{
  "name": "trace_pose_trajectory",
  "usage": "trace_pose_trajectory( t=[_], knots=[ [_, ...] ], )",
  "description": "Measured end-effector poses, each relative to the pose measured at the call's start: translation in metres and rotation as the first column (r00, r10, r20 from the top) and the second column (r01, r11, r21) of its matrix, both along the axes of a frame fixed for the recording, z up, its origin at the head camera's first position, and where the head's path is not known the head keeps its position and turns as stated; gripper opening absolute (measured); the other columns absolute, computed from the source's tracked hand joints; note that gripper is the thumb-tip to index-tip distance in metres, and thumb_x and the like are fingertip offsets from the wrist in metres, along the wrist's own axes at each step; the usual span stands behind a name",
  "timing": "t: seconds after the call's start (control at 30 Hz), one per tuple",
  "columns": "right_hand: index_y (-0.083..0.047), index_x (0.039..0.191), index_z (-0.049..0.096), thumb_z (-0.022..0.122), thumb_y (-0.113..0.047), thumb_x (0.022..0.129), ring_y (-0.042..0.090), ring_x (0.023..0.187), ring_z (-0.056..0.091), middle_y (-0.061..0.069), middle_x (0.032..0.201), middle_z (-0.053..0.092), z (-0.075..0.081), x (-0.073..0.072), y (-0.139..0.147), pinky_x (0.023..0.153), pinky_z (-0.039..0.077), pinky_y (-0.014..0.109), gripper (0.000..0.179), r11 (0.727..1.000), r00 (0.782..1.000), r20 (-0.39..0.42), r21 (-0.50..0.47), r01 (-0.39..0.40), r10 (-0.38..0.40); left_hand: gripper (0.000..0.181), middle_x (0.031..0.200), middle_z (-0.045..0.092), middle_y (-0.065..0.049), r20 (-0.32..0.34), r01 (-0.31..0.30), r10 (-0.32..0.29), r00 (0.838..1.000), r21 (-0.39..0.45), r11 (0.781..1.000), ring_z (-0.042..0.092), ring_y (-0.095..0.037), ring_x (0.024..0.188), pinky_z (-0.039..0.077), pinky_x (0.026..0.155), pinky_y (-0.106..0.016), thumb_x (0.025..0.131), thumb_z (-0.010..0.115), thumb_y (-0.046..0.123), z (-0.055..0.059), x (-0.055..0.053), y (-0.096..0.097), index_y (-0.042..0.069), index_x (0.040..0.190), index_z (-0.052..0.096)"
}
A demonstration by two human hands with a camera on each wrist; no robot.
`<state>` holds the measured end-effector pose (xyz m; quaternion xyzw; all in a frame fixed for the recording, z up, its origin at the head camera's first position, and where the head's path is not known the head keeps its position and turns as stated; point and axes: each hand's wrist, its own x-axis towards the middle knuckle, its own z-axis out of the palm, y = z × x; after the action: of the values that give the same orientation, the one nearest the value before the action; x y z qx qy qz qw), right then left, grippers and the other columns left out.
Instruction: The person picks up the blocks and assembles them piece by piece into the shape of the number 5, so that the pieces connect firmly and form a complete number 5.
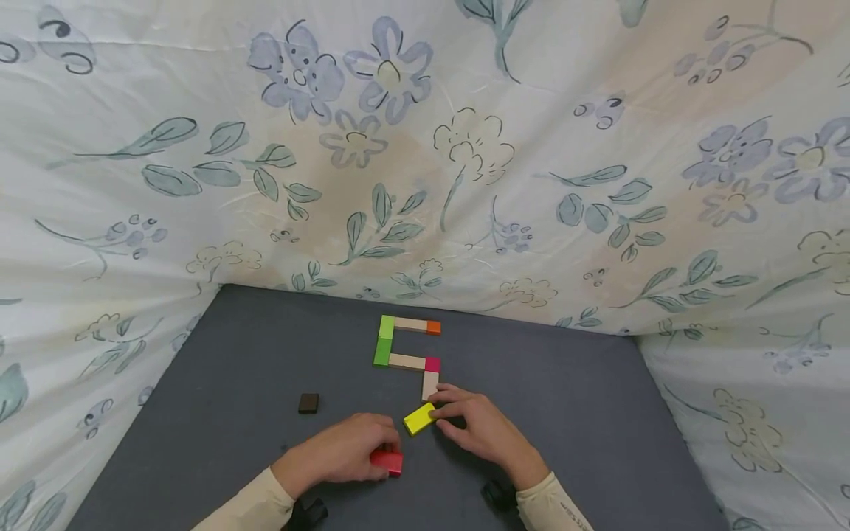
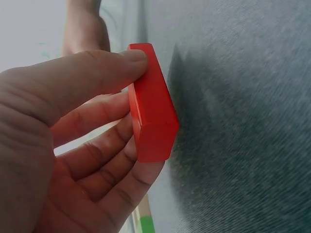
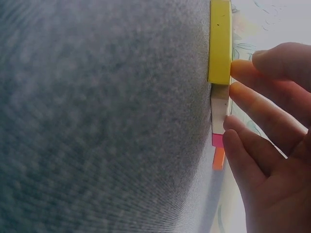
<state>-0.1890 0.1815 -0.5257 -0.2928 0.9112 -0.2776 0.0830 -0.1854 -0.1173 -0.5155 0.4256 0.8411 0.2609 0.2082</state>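
My left hand (image 1: 361, 450) pinches a red block (image 2: 153, 104) between thumb and fingers, close over the dark table surface. In the left wrist view the thumb presses on its near side and fingertips support it from behind. My right hand (image 1: 479, 428) has its fingertips at the side of a yellow block (image 1: 420, 419), which lies aslant on the table. Its thumb is away from the block in the right wrist view. A plain wooden block (image 1: 430, 386) ends right by the yellow block and leads up to a pink block (image 1: 432, 364).
Beyond the hands, the row continues with another wooden block (image 1: 407, 361), a dark green block (image 1: 383, 352), a light green block (image 1: 387, 327), a further wooden block (image 1: 411, 324) and an orange block (image 1: 434, 327). A dark brown block (image 1: 308, 403) lies apart at left. Floral cloth (image 1: 425, 147) surrounds the table.
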Motion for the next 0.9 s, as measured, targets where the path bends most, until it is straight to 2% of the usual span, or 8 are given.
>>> trace_pose_trajectory(
  t=[0.23, 0.43, 0.9],
  knots=[
    [-0.017, 0.123, 0.085, 0.076, -0.019, 0.104, 0.019, 0.147, 0.053, -0.007, 0.142, 0.069, -0.003, 0.000, 0.001, 0.114, 0.049, 0.051, 0.021, 1.000, 1.000, -0.024, 0.005, -0.007, 0.007, 0.020, 0.095, 0.058, 0.018, -0.031, -0.017, 0.018, 0.999, 0.026, 1.000, 0.053, -0.002, 0.080, 0.052, 0.073, -0.022, 0.091, 0.091, 0.023, 0.004, -0.005, 0.001, 0.024, 0.106, 0.078],
    [-0.017, 0.124, 0.084, 0.076, -0.018, 0.104, 0.019, 0.148, 0.052, -0.007, 0.143, 0.068, -0.003, 0.001, 0.001, 0.115, 0.049, 0.050, 0.021, 1.000, 0.999, -0.029, 0.002, -0.013, 0.013, 0.025, 0.098, 0.060, 0.016, -0.055, -0.034, 0.036, 0.998, 0.029, 0.999, 0.054, -0.003, 0.083, 0.055, 0.080, -0.024, 0.090, 0.091, 0.023, 0.007, -0.010, 0.005, 0.020, 0.113, 0.080],
    [-0.018, 0.124, 0.084, 0.076, -0.019, 0.104, 0.018, 0.148, 0.052, -0.007, 0.143, 0.068, -0.003, 0.002, 0.002, 0.115, 0.049, 0.052, 0.022, 1.000, 0.999, -0.034, -0.010, -0.014, 0.013, 0.025, 0.101, 0.063, 0.013, -0.145, -0.035, 0.037, 0.989, 0.016, 0.999, 0.053, -0.005, 0.086, 0.055, 0.081, -0.024, 0.092, 0.090, 0.021, 0.001, -0.020, 0.012, 0.018, 0.116, 0.081]
  ],
)
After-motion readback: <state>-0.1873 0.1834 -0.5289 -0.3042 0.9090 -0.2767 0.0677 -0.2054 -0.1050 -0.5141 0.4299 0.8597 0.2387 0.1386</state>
